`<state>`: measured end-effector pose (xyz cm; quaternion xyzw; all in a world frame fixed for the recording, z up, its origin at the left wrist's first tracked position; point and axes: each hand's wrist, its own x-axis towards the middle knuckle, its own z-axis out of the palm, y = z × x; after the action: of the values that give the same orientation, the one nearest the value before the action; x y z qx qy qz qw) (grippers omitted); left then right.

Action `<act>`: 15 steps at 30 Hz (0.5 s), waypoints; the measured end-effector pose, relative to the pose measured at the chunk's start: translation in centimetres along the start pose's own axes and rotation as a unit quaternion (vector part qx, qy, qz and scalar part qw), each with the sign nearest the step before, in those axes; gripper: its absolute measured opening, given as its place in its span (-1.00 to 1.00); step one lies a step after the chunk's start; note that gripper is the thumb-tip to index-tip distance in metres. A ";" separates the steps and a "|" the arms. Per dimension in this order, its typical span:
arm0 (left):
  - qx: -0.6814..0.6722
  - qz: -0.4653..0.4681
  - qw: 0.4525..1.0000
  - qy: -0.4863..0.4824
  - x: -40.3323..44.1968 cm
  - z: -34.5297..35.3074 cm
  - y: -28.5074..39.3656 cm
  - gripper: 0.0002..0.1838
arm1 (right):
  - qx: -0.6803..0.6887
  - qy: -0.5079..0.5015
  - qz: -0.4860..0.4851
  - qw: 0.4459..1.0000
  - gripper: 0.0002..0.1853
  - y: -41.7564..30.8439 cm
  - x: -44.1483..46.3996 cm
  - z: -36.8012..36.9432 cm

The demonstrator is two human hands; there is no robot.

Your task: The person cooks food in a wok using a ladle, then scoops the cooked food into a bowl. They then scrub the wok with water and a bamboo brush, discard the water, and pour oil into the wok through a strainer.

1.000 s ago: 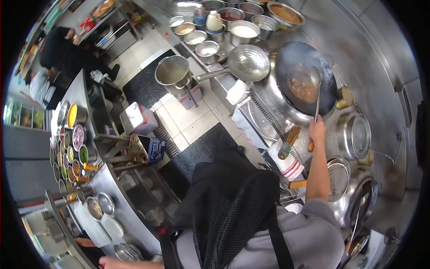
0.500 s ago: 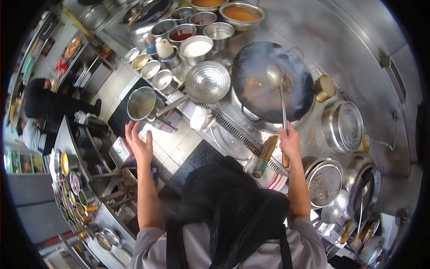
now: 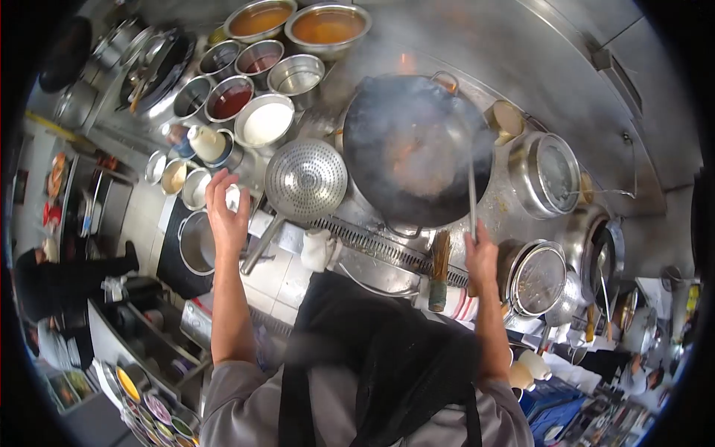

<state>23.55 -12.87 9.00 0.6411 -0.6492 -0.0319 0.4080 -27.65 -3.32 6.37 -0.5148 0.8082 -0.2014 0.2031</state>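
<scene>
My right hand [image 3: 481, 257] is closed round the long handle of a ladle [image 3: 471, 195]. The ladle's bowl is blurred in smoke over the far right part of a black wok [image 3: 365, 186]. Inside the wok, smoke partly hides some reddish-brown food [image 3: 428, 160]. My left hand [image 3: 227, 212] is raised and empty, thumb apart from the fingers, left of a large perforated strainer [image 3: 305, 181]. Below that hand a metal pot [image 3: 195, 242] is partly covered by it. A bundled bamboo brush [image 3: 440, 270] lies just left of my right hand.
Metal containers of red sauce [image 3: 229, 99], white powder or liquid [image 3: 265, 121] and orange liquid [image 3: 328, 28] stand at the upper left. Right of the wok are a lidded metal pot [image 3: 547, 175] and a mesh sieve [image 3: 538, 279]. A person in black [image 3: 71, 287] is at far left.
The view has turned, shifting the wok and containers left. My right hand still holds the ladle, whose bowl has moved within the smoke. My left hand stays raised, its fingers closer together.
</scene>
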 end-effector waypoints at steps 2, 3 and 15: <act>-0.024 0.030 0.999 -0.013 3.3 0.8 -0.6 -0.65 | -0.003 0.026 -0.035 0.999 -0.47 -0.6 0.9 3.3; -0.033 0.044 0.998 -0.018 5.0 1.2 -1.2 -0.65 | -0.003 0.051 -0.092 0.994 -0.46 -1.5 0.9 3.9; 0.097 0.063 0.947 -0.301 17.2 15.7 -15.3 -0.55 | -0.145 0.102 0.001 0.984 -0.45 -4.4 -11.2 0.9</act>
<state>29.61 -37.86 -1.68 0.5962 -0.7806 -0.1347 0.1309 -19.54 5.13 9.32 -0.5149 0.8456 -0.1339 0.0429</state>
